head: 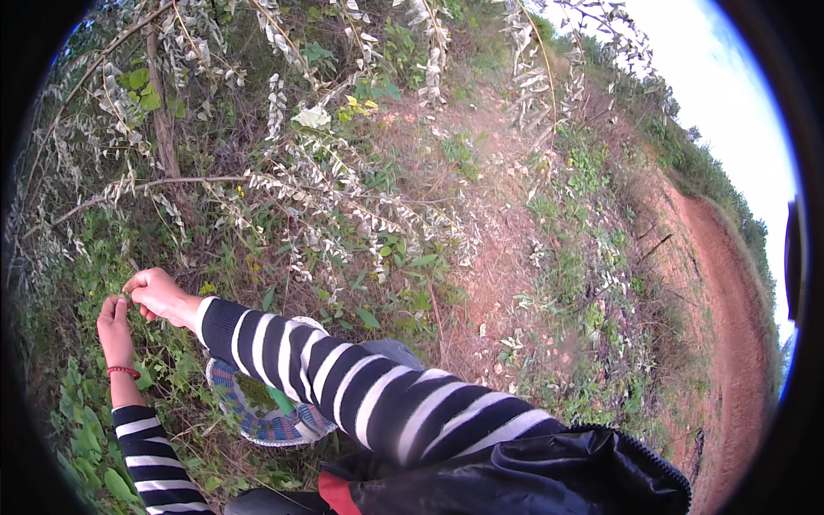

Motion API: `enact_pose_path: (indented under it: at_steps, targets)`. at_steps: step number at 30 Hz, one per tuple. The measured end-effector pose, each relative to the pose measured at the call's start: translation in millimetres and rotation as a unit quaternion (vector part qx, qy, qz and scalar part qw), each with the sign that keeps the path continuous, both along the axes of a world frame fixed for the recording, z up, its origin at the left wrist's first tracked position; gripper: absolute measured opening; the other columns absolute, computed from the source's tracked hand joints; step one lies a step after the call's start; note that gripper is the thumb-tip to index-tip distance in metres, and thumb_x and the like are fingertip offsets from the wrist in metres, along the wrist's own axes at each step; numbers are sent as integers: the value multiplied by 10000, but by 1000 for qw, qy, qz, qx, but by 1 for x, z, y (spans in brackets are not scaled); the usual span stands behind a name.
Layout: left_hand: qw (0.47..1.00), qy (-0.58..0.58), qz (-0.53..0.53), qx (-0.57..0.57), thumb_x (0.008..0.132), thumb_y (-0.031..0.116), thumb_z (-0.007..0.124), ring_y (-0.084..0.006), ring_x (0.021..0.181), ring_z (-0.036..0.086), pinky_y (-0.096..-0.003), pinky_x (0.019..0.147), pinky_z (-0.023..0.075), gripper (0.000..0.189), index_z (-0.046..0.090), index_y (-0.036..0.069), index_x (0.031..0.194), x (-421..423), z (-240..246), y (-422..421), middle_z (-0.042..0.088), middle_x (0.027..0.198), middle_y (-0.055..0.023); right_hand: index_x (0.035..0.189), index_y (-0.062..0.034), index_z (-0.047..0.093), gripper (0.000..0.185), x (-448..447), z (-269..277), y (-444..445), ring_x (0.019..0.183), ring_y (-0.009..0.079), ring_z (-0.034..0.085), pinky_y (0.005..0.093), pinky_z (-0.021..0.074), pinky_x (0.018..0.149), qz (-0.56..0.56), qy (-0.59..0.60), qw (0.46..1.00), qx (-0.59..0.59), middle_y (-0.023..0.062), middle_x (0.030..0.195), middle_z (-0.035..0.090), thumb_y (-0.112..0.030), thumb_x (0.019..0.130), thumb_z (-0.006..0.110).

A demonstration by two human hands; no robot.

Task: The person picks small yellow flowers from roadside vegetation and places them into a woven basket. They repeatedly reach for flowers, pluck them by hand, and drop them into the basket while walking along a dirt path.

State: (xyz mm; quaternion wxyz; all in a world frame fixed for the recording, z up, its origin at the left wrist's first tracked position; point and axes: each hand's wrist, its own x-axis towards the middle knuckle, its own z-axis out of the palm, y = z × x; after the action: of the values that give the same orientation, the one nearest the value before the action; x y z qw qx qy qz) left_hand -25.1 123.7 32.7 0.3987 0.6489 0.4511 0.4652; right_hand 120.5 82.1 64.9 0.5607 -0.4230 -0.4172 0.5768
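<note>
At the left, my two hands meet fingertip to fingertip above low green plants (84, 412). My right hand (161, 295), palm down, pinches a tiny plant piece (126, 293) between thumb and fingers. Just below it, my left hand (117, 331) points upward, thumb and fingertips closed at the same piece, which is too small to make out well. A red beaded bracelet (123, 371) circles my left wrist. Below my right forearm sits a round, multicoloured woven basket (239, 421), partly hidden by the striped sleeve (360, 386). Fine greenish material (255, 391) and a bright green object (281, 400) show inside it.
Drooping branches with pale, dry leaves (360, 212) hang ahead, and a thin trunk (164, 129) stands at upper left. Reddish bare soil (496, 283) slopes at centre right. Farther right runs a red dirt track (727, 309). A black jacket (547, 476) covers the lower edge.
</note>
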Motion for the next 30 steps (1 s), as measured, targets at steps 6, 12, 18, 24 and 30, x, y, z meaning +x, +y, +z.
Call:
enact_pose_path:
  at_steps: [6, 12, 18, 24, 30]
  targets:
    - [999, 1, -23, -32, 909, 206, 471, 6, 504, 302, -172, 426, 226, 185, 555, 89, 793, -4, -10, 3, 477, 653, 79, 824, 40, 576, 81, 2, -10, 0, 419, 85, 475, 232, 374, 331, -21, -36, 999, 34, 51, 620, 552, -19, 782, 539]
    - [999, -4, -15, -36, 906, 203, 475, 11, 500, 301, -173, 422, 217, 188, 548, 86, 778, 0, -9, 1, 446, 639, 84, 812, 40, 570, 80, 1, -11, 0, 410, 88, 479, 234, 372, 334, -35, -63, 994, 81, 47, 587, 544, -36, 790, 561]
    - [999, 17, -31, -14, 896, 174, 479, -5, 508, 301, -190, 435, 227, 178, 557, 59, 784, 7, -6, 2, 442, 627, 71, 769, 23, 533, 72, 4, -7, 4, 397, 92, 474, 236, 370, 325, -54, -52, 994, 83, 48, 579, 542, -39, 783, 567]
    - [998, 32, -24, 40, 870, 118, 502, -37, 588, 341, -208, 509, 285, 137, 562, 9, 812, 9, -4, -5, 460, 644, 43, 756, -6, 496, 111, 6, -7, 0, 427, 95, 482, 225, 383, 331, -21, 49, 998, -35, 43, 605, 529, -66, 786, 584]
    - [993, 89, 1, 78, 844, 135, 525, -115, 631, 464, -269, 595, 391, 151, 571, -8, 858, 13, 17, -11, 551, 685, -61, 749, -5, 522, 133, 12, 6, 3, 449, 90, 486, 220, 415, 362, 34, 69, 994, -77, 38, 620, 524, -101, 805, 595]
